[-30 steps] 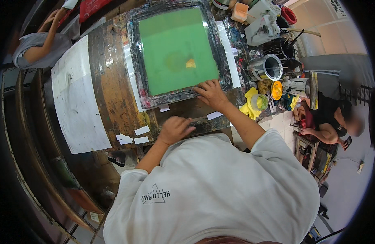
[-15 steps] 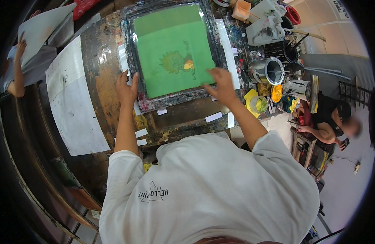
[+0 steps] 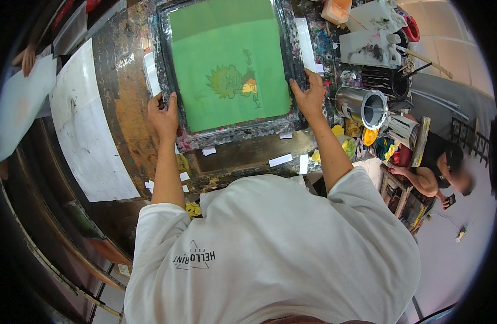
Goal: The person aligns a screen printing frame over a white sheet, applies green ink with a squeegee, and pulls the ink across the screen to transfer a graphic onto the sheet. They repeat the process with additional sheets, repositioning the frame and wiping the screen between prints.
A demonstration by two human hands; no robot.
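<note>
A screen printing frame with an ink-stained dark border lies before me on the worktable. Its green mesh carries a spiky-haired cartoon figure with a small orange-yellow patch. My left hand grips the frame's left side near the front corner, thumb against the border. On the opposite side my right hand holds the right border, thumb along it and the other fingers beyond the edge. The fingertips below the border are hidden. White paper strips lie along the table's near edge.
An ink-smeared metal can, white plastic containers and a black pot crowd the right. White sheets cover the table's left. A person holds a pale board at far left; another person sits at right.
My right hand has come from above the mesh's lower right corner out to the frame's right border. My left hand has closed on the left side. The far-left person's board has moved nearer.
</note>
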